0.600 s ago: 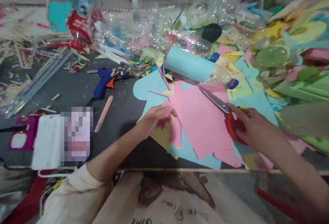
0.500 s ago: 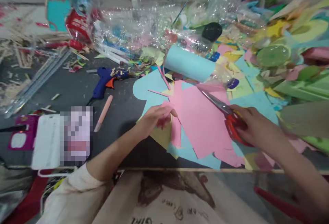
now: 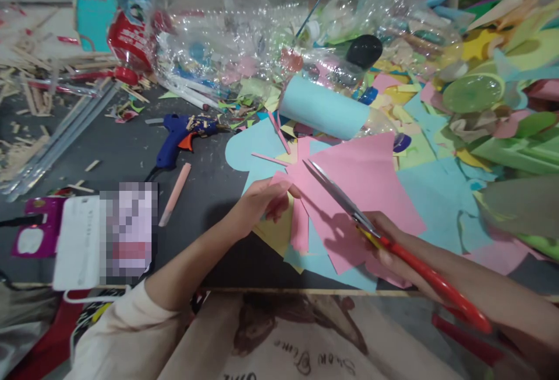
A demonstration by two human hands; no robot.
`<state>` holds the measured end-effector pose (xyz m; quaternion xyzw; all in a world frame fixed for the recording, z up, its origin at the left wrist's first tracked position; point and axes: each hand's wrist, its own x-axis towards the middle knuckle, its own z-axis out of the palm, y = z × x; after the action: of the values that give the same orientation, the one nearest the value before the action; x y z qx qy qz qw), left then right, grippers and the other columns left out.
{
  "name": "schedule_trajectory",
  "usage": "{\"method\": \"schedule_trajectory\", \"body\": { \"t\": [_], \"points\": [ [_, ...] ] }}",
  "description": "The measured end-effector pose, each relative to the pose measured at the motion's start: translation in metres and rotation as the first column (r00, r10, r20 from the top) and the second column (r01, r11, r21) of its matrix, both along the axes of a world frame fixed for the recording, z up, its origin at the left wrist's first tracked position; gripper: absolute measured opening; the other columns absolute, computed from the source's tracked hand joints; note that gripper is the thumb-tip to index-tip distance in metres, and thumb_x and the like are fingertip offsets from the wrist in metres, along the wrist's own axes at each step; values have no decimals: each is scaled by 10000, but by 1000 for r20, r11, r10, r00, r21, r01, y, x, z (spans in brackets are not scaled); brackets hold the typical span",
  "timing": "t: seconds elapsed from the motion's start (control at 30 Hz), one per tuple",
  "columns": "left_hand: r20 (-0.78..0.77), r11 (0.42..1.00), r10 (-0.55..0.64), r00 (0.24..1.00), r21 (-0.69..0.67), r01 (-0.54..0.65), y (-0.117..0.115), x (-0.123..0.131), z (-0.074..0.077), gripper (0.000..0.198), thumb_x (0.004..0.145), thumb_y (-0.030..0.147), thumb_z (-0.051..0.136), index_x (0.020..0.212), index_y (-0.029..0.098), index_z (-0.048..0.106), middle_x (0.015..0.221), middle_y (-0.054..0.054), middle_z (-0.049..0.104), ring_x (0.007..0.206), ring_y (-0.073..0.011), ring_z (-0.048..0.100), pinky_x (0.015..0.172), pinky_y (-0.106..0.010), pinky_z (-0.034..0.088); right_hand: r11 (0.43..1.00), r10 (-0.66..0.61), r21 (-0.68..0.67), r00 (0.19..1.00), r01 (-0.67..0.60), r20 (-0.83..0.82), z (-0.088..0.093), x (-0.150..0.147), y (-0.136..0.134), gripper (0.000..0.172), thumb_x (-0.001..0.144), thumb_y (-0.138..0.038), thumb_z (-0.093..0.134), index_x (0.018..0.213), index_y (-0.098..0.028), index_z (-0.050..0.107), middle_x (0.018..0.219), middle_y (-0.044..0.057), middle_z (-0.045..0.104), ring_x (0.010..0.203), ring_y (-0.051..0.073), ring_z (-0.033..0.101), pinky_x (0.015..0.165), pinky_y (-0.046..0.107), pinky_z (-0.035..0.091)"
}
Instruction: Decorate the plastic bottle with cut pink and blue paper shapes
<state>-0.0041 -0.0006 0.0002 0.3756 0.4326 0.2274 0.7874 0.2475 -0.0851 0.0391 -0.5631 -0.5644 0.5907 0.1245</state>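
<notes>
My left hand [image 3: 266,199] is closed in a pinch on a small piece of pink paper [image 3: 282,179]. Scissors [image 3: 345,196] with red and yellow handles are in my right hand [image 3: 384,246]. Their blades, slightly parted, point up and left toward my left hand, apart from the small piece. Beneath the blades lies a large pink sheet [image 3: 371,176]. A narrow pink strip [image 3: 299,226] rests beside my left hand, over light blue paper [image 3: 257,141]. Part of the small piece is hidden by my fingers.
A blue glue gun [image 3: 170,147] and a pale pink stick [image 3: 176,194] lie left of the paper. Behind stands a bottle wrapped in light blue paper [image 3: 323,106], among clear plastic bottles [image 3: 209,31]. Wooden sticks [image 3: 32,98] are at far left, paper scraps [image 3: 493,130] at right.
The scissors have moved left and been lifted, and their tips are now close to my left hand. The large pink sheet's upper right part has spread out. My left hand stays almost in place.
</notes>
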Motion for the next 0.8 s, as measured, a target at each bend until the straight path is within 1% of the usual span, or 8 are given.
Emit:
{"method": "schedule_trajectory", "body": {
  "t": [0.17,0.3,0.43,0.5,0.57,0.63,0.7,0.8],
  "points": [
    [36,1000,-16,999,11,15,-1,-2,-2,319,787,463,562,748,151,613,473,67,455,395,-47,374,407,-180,321,981,61,-181,998,-64,-24,10,-11,12,421,910,-577,451,1181,-257,485,597,-62,380,450,92,359,392,213,278],
    [67,999,-31,997,12,31,-1,-2,-3,319,789,458,561,738,148,615,462,69,462,374,-41,357,407,-184,329,969,97,-221,994,-108,-57,10,-17,17,403,906,-587,458,1125,-251,490,624,-69,365,467,75,342,410,197,296],
    [45,999,-27,999,-24,28,0,-2,-1,312,760,459,579,733,150,610,447,69,466,367,-45,374,398,-184,313,955,119,-264,990,-136,-82,12,-21,21,414,909,-618,403,1087,-251,471,621,-73,329,487,75,337,398,169,293],
    [34,998,-28,999,-51,30,1,-2,-1,312,752,461,587,728,151,607,443,70,467,366,-44,370,400,-184,319,953,124,-269,990,-139,-71,14,-23,24,432,905,-636,380,1075,-252,478,630,-67,345,510,78,365,408,162,319],
    [31,997,-29,999,-72,31,2,-2,-1,312,752,463,593,720,152,602,441,70,467,366,-43,367,403,-185,327,950,149,-268,987,-159,-58,15,-23,26,444,897,-641,392,1071,-246,493,680,-47,416,573,84,431,459,163,376],
    [32,996,-40,999,-80,42,2,-2,-2,316,761,464,591,719,152,603,443,67,470,368,-44,372,405,-185,329,944,160,-283,985,-171,-63,15,-23,28,450,897,-632,407,1095,-237,491,742,-26,482,628,90,481,488,166,397],
    [35,995,-56,998,-77,58,2,-2,-2,320,772,465,589,723,149,607,448,65,477,368,-43,376,405,-184,328,934,160,-309,983,-181,-94,13,-22,30,453,898,-623,420,1111,-226,469,751,-23,501,613,83,484,451,159,365],
    [37,995,-66,997,-69,69,2,-3,-3,324,778,471,589,732,150,607,455,63,485,370,-44,382,401,-182,321,928,155,-320,978,-192,-137,8,-21,31,436,904,-615,421,1073,-214,445,698,-43,465,534,61,429,380,152,286]
  ]
}}
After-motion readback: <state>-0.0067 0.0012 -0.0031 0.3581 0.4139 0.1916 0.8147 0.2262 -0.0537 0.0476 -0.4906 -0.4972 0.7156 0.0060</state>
